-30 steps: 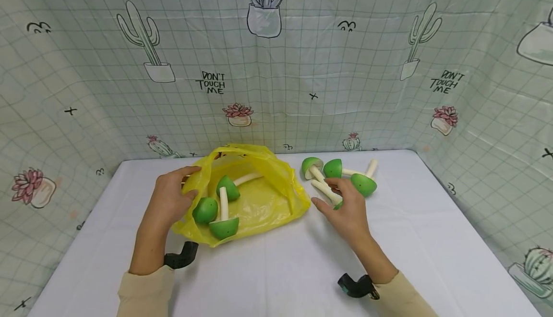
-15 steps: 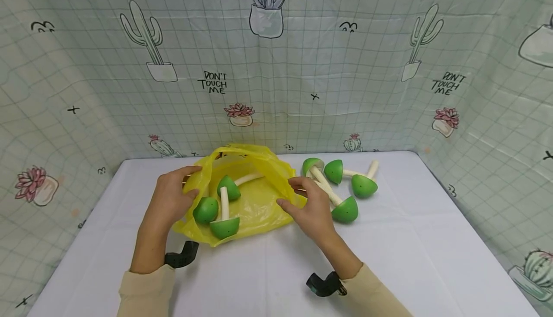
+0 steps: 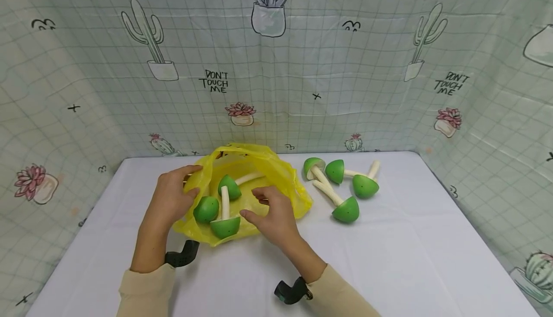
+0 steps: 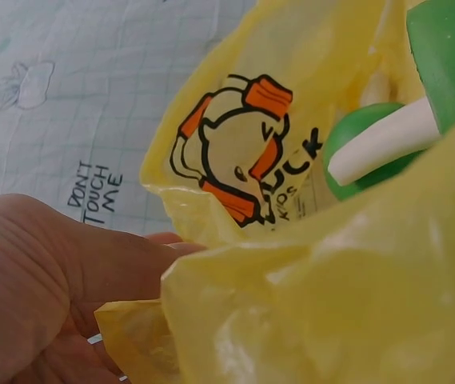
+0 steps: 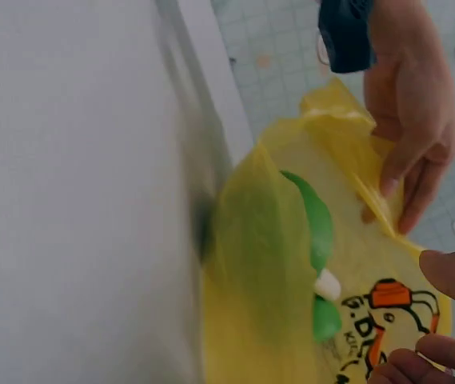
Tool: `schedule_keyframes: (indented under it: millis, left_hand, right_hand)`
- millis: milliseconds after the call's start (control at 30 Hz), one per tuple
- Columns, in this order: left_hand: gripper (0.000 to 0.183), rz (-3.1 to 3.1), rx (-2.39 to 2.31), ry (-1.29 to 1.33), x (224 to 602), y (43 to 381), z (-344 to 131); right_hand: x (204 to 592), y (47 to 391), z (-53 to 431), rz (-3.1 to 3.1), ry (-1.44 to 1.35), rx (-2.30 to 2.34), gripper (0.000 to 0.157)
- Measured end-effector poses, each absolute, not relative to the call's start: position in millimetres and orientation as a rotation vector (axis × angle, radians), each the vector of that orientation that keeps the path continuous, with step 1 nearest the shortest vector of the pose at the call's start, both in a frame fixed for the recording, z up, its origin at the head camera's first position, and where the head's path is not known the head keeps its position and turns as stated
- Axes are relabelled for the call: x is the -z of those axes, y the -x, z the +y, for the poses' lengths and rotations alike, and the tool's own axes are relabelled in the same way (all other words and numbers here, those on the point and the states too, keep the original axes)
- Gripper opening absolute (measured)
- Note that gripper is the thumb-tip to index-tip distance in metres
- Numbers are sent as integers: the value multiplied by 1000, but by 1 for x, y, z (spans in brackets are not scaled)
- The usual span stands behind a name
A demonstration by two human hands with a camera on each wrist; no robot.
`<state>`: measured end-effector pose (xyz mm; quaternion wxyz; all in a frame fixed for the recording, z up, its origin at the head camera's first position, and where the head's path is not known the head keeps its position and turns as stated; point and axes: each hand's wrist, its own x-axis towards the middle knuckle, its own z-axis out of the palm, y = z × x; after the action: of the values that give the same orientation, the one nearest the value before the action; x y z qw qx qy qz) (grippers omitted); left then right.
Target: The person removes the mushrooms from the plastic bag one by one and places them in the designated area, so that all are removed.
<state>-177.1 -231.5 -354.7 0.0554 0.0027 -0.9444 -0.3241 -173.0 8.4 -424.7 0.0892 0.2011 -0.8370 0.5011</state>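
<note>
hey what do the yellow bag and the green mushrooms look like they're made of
The yellow bag looks like thin, slightly glossy plastic film: it creases, catches highlights and lets green show through. The green mushrooms could be foam, plastic or painted wood; their smooth, evenly coloured caps and cream stems have a low sheen, which leaves the material open.

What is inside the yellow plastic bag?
The yellow plastic bag contains three green domed mushrooms, two showing white stems. The leftmost mushroom hides its stem; the right hand and bag folds cover part of the interior.
</note>
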Motion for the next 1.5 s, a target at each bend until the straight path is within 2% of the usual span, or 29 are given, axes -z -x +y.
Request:
schedule_keyframes:
  millis: [433, 1067, 1500]
  left_hand:
    - [55, -2840, 997, 13, 355, 177, -232]
    - [55, -2832, 997, 0, 354, 176, -233]
    - [55, -2836, 994, 16, 354, 176, -234]
  right_hand:
    - [446, 167, -23, -2647, -628, -1502, 51]
    - [465, 164, -32, -2656, -628, -1385, 50]
    - [466, 163, -32, -2610, -615, -1421, 36]
